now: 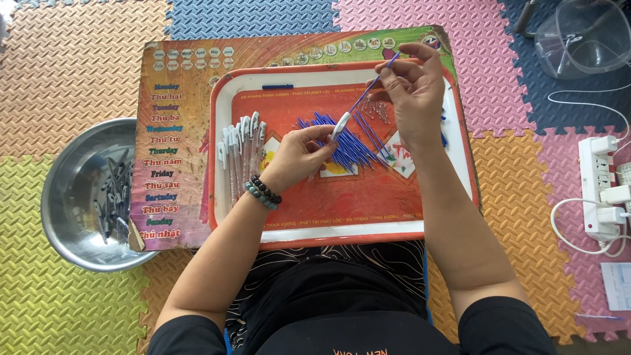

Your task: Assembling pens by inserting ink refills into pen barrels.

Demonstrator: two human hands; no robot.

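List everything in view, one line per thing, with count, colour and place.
Tray: one, red with white rim, centre.
Refills: a pile, blue, on the tray.
Pen barrels: a row, white and clear, tray's left side.
Springs: small heap, silvery, upper tray.
Board: one, printed, under the tray.
Bowl: one, metal, left, holding grey parts.
Power strip: one, white, right.
Left hand: holds a pen barrel.
Right hand: holds a blue refill.
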